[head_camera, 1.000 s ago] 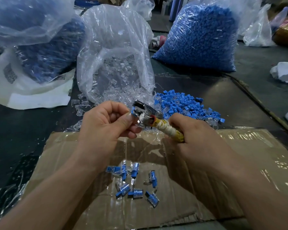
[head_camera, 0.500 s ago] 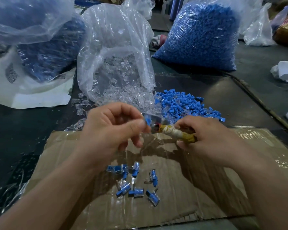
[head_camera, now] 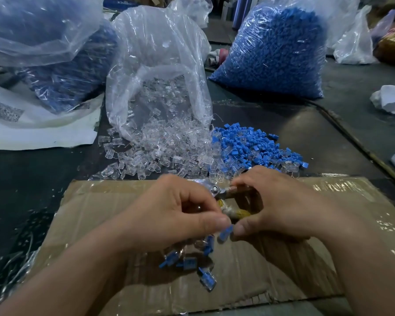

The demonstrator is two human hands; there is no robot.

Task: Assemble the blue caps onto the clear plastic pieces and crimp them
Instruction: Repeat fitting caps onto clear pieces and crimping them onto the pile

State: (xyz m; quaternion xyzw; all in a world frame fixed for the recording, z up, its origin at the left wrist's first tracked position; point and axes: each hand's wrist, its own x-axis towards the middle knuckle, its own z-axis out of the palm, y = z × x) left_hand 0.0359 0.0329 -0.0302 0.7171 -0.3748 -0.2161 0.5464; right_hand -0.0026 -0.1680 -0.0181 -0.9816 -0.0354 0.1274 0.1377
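My right hand (head_camera: 281,206) grips the tape-wrapped handles of a small pair of crimping pliers (head_camera: 216,191) over the cardboard sheet (head_camera: 294,270). My left hand (head_camera: 176,213) is curled next to the plier head and pinches a blurred, blue-capped clear piece (head_camera: 225,232) at its thumb tip, close to my right thumb. Below the hands lie several finished capped pieces (head_camera: 192,262) on the cardboard. Behind the cardboard are a loose pile of clear pieces (head_camera: 164,153) and a pile of blue caps (head_camera: 249,147).
An open clear bag (head_camera: 155,65) spills the clear pieces. A full bag of blue caps (head_camera: 276,49) stands at the back right, another blue-filled bag (head_camera: 62,71) at the back left. White sheets lie at the left and right edges of the dark table.
Both hands have dropped lower and nearer to me. The capped piece has left the plier jaws and now sits at my left thumb tip above the finished pieces.
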